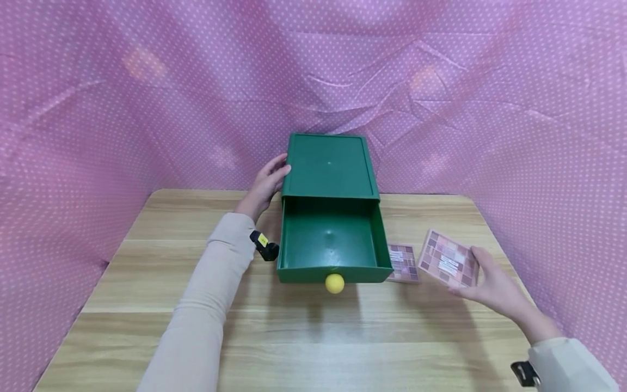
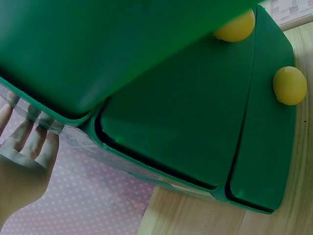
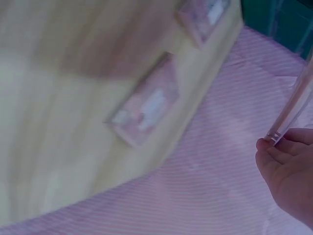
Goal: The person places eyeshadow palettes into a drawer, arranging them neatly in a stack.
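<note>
A green drawer cabinet (image 1: 329, 163) stands on the table, its top drawer (image 1: 328, 269) pulled out and showing a bare inside. My left hand (image 1: 266, 188) rests against the cabinet's left side near the top edge; the left wrist view shows its fingers (image 2: 46, 147) extended along that side. Off to the right, my right hand (image 1: 497, 288) pinches a pinkish eyeshadow palette (image 1: 448, 260) by its edge, tilted above the table. In the right wrist view the held palette (image 3: 296, 100) appears nearly edge-on, with fingers and thumb at its lower end.
Two similar palettes lie on the wooden table, a nearer one (image 3: 146, 105) and another (image 1: 404, 264) beside the cabinet. Yellow round knobs (image 1: 334, 283) stick out from the drawer fronts. Below the pulled-out drawer are two closed ones. Pink dotted cloth (image 1: 196, 109) surrounds the table.
</note>
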Tool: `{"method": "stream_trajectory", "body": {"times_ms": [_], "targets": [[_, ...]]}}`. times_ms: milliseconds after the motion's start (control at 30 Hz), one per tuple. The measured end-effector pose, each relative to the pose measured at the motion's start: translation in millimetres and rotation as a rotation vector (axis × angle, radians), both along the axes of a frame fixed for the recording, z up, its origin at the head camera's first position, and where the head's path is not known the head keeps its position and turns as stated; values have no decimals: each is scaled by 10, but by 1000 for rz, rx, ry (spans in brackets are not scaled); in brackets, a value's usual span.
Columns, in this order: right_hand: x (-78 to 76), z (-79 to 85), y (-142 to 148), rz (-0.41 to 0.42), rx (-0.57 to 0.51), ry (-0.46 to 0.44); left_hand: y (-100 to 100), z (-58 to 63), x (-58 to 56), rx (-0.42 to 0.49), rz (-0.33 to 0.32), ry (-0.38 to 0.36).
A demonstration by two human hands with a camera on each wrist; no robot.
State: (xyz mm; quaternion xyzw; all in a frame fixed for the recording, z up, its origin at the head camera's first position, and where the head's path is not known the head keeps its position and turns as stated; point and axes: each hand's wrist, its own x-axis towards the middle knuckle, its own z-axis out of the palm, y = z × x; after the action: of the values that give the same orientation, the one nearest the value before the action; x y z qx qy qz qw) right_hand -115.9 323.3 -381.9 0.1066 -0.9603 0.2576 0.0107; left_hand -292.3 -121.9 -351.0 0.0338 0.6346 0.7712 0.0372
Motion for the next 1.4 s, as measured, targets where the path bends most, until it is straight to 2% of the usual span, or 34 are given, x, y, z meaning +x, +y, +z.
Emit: {"method": "stream_trajectory", "body": {"times_ms": [267,600,800,900,1067,1300,1400], "targets": [[-141,409,-145,13,74,59,-3,-8,-7,3,7,-5],[-293,780,-336,100,55,122,6,-13,2,-7,0,0],[-344,979,-556,119,93,90,5,-13,-19,-12,-3,-8],[-382,1048,-689,135,110,82,-1,-11,-32,-12,-2,-15],[-449,1119,-898,192,104,124,-7,-2,-19,-16,2,-22],[-516,1176,-1179,246,37,67,4,0,-20,-10,5,-17],[-542,1170,-1284,268,46,68,10,3,-17,-13,8,-17]]}}
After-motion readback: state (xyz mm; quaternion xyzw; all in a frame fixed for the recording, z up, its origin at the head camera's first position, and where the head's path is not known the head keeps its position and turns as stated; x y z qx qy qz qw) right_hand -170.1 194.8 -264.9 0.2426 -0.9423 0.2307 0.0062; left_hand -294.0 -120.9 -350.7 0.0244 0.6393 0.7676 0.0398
